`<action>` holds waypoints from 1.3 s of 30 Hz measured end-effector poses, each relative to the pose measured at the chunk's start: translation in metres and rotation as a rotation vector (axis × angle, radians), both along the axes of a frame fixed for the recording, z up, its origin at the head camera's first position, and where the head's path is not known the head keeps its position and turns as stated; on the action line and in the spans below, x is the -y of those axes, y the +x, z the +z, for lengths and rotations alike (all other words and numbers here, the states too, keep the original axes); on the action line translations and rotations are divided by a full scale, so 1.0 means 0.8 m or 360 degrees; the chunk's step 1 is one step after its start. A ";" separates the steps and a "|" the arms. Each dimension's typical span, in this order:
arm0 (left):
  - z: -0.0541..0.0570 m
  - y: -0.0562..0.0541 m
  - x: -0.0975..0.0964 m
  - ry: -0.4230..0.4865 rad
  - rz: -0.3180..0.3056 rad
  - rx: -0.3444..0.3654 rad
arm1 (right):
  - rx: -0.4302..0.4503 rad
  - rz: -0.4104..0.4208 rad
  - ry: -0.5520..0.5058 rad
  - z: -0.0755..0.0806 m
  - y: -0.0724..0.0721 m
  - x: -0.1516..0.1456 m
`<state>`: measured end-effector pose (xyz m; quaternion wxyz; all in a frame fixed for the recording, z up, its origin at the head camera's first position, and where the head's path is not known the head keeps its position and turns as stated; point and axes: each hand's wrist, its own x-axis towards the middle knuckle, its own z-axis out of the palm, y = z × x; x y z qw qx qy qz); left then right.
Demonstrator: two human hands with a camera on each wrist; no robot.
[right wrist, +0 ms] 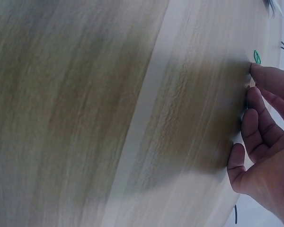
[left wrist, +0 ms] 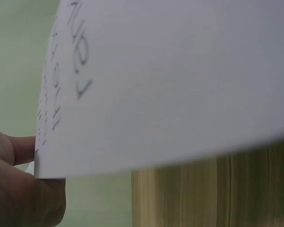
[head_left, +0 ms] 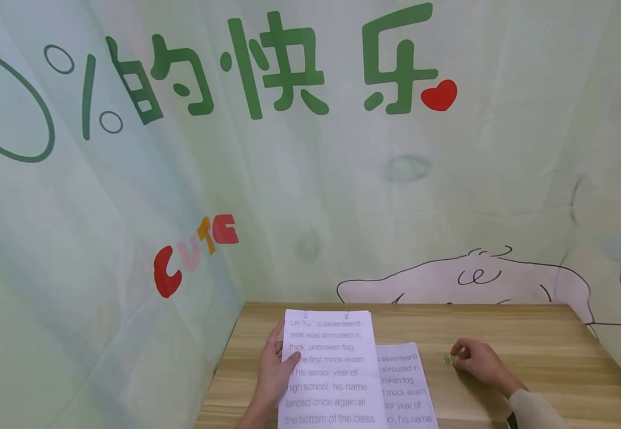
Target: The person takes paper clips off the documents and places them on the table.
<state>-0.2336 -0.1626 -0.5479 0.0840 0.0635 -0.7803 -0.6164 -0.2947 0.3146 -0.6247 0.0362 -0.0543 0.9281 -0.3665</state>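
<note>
My left hand point(head_left: 276, 372) grips the left edge of a printed paper stack point(head_left: 327, 369), thumb on the front face and fingers behind. Two paper clips point(head_left: 346, 315) sit along its top edge. Seen from the left wrist, the sheet point(left wrist: 170, 80) bends across the view, its edge between thumb and fingers point(left wrist: 26, 194). On the table to the right, my right hand point(head_left: 478, 360) has bent fingers, with fingertips down at the wood. Small green paper clips point(head_left: 448, 359) lie right at those fingertips; one green clip point(right wrist: 257, 57) shows beyond the index finger. Whether any is pinched is hidden.
A second printed sheet point(head_left: 406, 387) lies on the wooden table point(head_left: 551, 339), partly under the held stack. Behind the table hangs a pale green printed curtain point(head_left: 310, 196), which also runs along the left side.
</note>
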 end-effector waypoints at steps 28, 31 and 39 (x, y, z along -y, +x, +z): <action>-0.009 0.012 -0.091 0.0319 -0.0218 -0.0062 | -0.0095 0.0105 -0.0065 0.031 -0.003 0.001; -0.011 0.012 -0.097 0.0314 -0.0231 -0.0061 | -0.0106 0.0075 -0.0053 0.041 -0.007 0.009; -0.009 0.015 -0.111 0.0339 -0.0265 -0.0036 | -0.0111 0.0034 -0.0094 0.077 -0.018 0.038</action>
